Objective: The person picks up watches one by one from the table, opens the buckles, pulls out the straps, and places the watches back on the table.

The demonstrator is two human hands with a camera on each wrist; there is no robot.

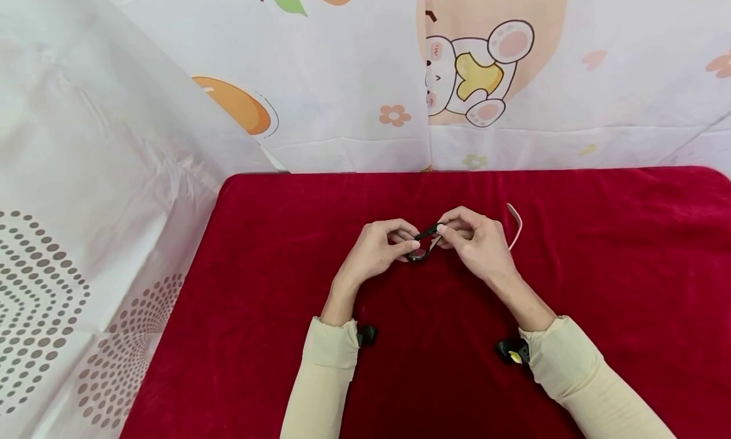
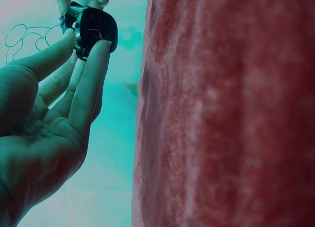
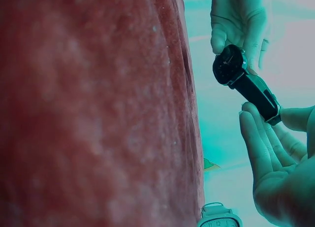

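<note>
A black wristwatch point(image 1: 419, 255) is held between both hands above the red cloth, its dark round-cornered dial clear in the right wrist view. My left hand point(image 1: 377, 245) pinches the watch at its case, thumb against fingers. On the other side, my right hand point(image 1: 480, 245) pinches the end of the black strap point(image 3: 256, 96) between thumb and fingertips. The left wrist view shows the dial point(image 2: 97, 31) close to the left fingertips. Beyond the right hand stands a pale curved strap point(image 1: 516, 226), partly hidden by that hand.
Red velvety cloth point(image 1: 274, 287) covers the table. A printed white curtain point(image 1: 354, 77) hangs behind its far edge. At the bottom of the right wrist view, a second watch point(image 3: 220, 221) with a light, numbered dial is cut off by the frame.
</note>
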